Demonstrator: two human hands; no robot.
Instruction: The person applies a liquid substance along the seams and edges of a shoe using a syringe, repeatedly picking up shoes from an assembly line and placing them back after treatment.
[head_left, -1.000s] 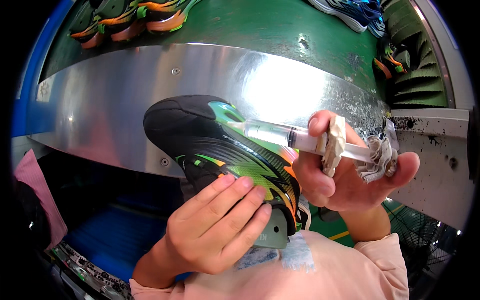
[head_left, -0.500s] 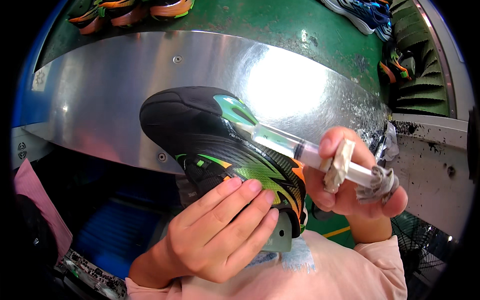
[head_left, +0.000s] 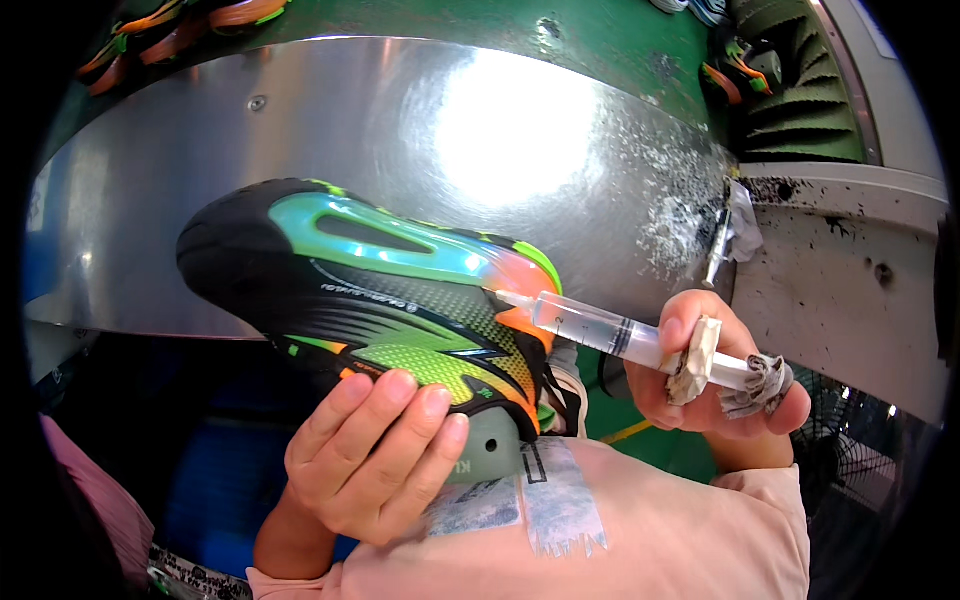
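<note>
My left hand holds a black, green and orange sports shoe from the near side, fingers flat on its upper. The shoe is tilted sideways, toe to the left, and its shiny teal sidewall faces up. A grey-green shoe last sticks out at the heel opening. My right hand is closed on a clear syringe with tape around its flange and cloth wrapped on the plunger end. The syringe's tip is at the seam between upper and orange sole near the heel; whether it touches is hard to tell.
A shiny metal plate lies beyond the shoe, on a green surface. Other shoes stand at the far left, and one more shoe sits far right by dark green flaps. A second thin syringe lies by crumpled white paper.
The shoe has shifted left and rolled, so more of its sidewall shows. The syringe tip has gone from the midfoot seam toward the heel. My view has turned somewhat.
</note>
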